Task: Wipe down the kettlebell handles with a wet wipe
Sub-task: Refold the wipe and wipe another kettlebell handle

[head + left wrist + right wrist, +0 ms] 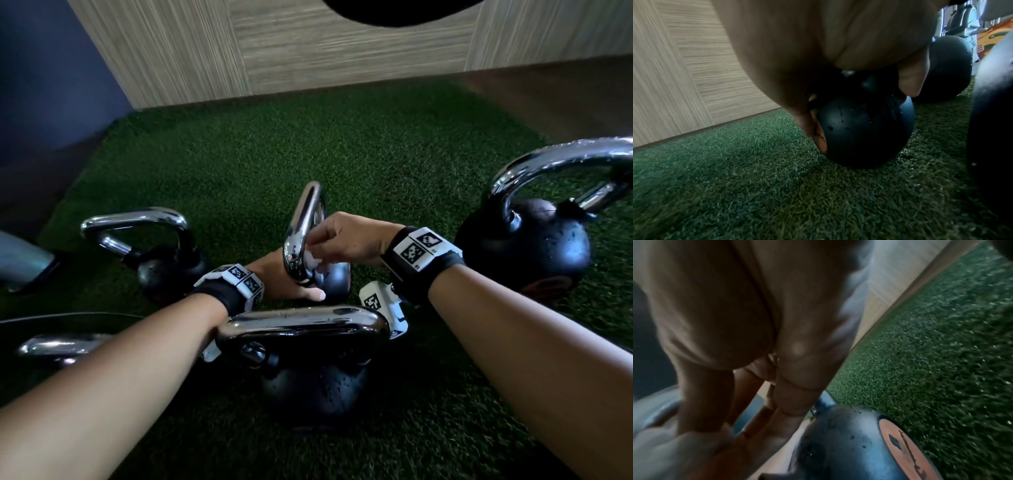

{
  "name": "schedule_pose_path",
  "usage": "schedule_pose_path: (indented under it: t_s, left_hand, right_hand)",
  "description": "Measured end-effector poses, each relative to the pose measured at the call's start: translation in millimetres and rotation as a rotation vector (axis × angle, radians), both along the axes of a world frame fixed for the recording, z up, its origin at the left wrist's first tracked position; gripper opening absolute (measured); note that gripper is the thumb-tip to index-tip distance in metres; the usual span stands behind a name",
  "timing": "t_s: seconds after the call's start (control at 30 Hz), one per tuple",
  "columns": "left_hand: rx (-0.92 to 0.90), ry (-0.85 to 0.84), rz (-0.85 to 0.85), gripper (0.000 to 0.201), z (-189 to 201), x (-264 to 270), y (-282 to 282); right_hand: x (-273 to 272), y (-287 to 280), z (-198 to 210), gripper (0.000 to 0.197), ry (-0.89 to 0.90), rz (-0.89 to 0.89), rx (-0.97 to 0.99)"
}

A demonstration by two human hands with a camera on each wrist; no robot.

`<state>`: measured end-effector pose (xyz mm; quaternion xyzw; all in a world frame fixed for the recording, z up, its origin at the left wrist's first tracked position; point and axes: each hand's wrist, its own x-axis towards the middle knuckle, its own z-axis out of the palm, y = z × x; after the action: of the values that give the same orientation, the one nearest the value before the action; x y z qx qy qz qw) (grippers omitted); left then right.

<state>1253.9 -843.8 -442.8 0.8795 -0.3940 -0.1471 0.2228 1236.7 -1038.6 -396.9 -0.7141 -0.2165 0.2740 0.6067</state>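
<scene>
A small black kettlebell (335,281) stands on the green turf in the middle of the head view, its chrome handle (303,226) turned edge-on to me. My left hand (274,279) grips it low down, where the handle meets the ball. In the left wrist view the fingers (807,125) and thumb curl over the ball (865,129). My right hand (339,240) pinches a white wet wipe (313,261) against the lower inner side of the handle. The right wrist view is blurred; it shows the ball (849,444) with an orange label below my fingers.
More kettlebells ring the spot: one right in front of me with a chrome handle (301,323), one at the left (137,222), a big one at the right (527,246), and another handle (58,344) at the lower left. A wood-panel wall (342,51) borders the turf (376,154) behind.
</scene>
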Motion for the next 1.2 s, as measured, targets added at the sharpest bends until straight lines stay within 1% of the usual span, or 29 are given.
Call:
schedule_pose_path:
  t_s: [0.03, 0.07, 0.1, 0.13, 0.17, 0.2, 0.23, 0.27, 0.33, 0.4, 0.43, 0.47, 0.5, 0.53, 0.57, 0.6, 0.63, 0.67, 0.73, 0.77, 0.8, 0.83, 0.87, 0.93, 1.0, 1.07, 1.13, 1.17, 1.2]
  left_hand:
    - [-0.022, -0.015, -0.019, 0.026, 0, -1, 0]
    - [-0.043, -0.013, -0.029, 0.026, 3, -3, -2]
    - [-0.060, 0.005, -0.023, 0.036, 2, -2, -2]
    - [-0.093, 0.014, -0.006, 0.047, 1, -2, -3]
    - [-0.105, 0.027, 0.018, 0.050, -2, 0, -2]
    - [-0.110, 0.057, 0.045, 0.045, -2, -1, -1]
    - [-0.101, 0.074, 0.075, 0.034, -6, -1, 2]
    - [-0.086, 0.083, 0.100, 0.030, -7, -2, 3]
    - [-0.051, 0.084, 0.138, 0.054, -13, 1, 8]
    - [-0.055, 0.048, 0.171, 0.083, -19, 5, 10]
    - [-0.050, 0.049, 0.190, 0.089, -21, 5, 10]
    - [-0.036, 0.068, 0.210, 0.088, -22, 5, 11]
    - [-0.038, 0.096, 0.220, 0.083, -20, 3, 11]
    - [-0.053, 0.119, 0.236, 0.078, -21, 2, 11]
    - [-0.075, 0.121, 0.248, 0.079, -21, 2, 11]
    - [-0.084, 0.121, 0.249, 0.082, -23, 2, 11]
    - [-0.078, 0.119, 0.249, 0.079, -21, 1, 10]
    - [-0.061, 0.116, 0.246, 0.069, -23, 2, 11]
    - [-0.019, 0.119, 0.232, 0.047, -20, 1, 11]
    - [-0.005, 0.113, 0.226, 0.046, -19, 0, 10]
    - [-0.020, 0.095, 0.226, 0.054, -19, -1, 10]
    - [-0.036, 0.084, 0.228, 0.066, -19, -1, 9]
    - [-0.049, 0.069, 0.227, 0.076, -19, -1, 9]
    - [-0.046, 0.045, 0.235, 0.088, -19, -2, 9]
    - [-0.046, 0.031, 0.247, 0.090, -20, -3, 9]
    - [-0.060, 0.039, 0.256, 0.082, -19, -3, 8]
    - [-0.038, 0.064, 0.263, 0.073, -18, -4, 7]
    - [-0.024, 0.087, 0.264, 0.074, -17, -5, 7]
    - [-0.022, 0.114, 0.266, 0.080, -20, -3, 8]
  right_hand:
    - [-1, -2, -1, 0.021, 0.059, 0.013, 0.071]
    - [-3, -4, -1, 0.017, 0.115, 0.026, 0.129]
    - [-4, -6, 0, 0.013, 0.161, 0.026, 0.177]
    - [-4, -7, 1, 0.014, 0.198, 0.000, 0.215]
    - [-3, -7, 0, 0.015, 0.228, -0.050, 0.244]
    - [-1, -6, 0, 0.015, 0.252, -0.119, 0.276]
    - [1, -5, 0, 0.017, 0.270, -0.193, 0.312]
    - [4, -3, -1, 0.019, 0.282, -0.248, 0.346]
    - [7, 0, -2, 0.022, 0.292, -0.292, 0.372]
    - [6, 3, -3, 0.023, 0.269, -0.273, 0.343]
    - [4, 4, -3, 0.024, 0.250, -0.263, 0.325]
    - [2, 5, -2, 0.024, 0.235, -0.269, 0.320]
    - [3, 5, -3, 0.024, 0.227, -0.297, 0.323]
    - [7, 5, -3, 0.023, 0.220, -0.353, 0.334]
    - [11, 5, -3, 0.023, 0.200, -0.421, 0.327]
    - [16, 4, -3, 0.023, 0.158, -0.495, 0.290]
    - [20, 5, -3, 0.024, 0.106, -0.566, 0.246]
    - [22, 6, -3, 0.025, 0.058, -0.622, 0.224]
    - [22, 8, -4, 0.023, 0.005, -0.699, 0.257]
    - [21, 9, -5, 0.023, -0.016, -0.718, 0.273]
    - [18, 9, -5, 0.024, -0.033, -0.731, 0.284]
    - [17, 9, -6, 0.025, -0.059, -0.747, 0.274]
    - [16, 9, -7, 0.025, -0.094, -0.764, 0.239]
    - [19, 11, -4, 0.027, -0.197, -0.824, 0.112]
    - [26, 13, -2, 0.025, -0.291, -0.901, -0.009]
    - [29, 16, -2, 0.022, -0.341, -0.964, -0.091]
    - [30, 20, -3, 0.020, -0.348, -0.998, -0.149]
    - [30, 23, -4, 0.019, -0.330, -1.008, -0.170]
    - [30, 25, -3, 0.019, -0.309, -1.013, -0.193]
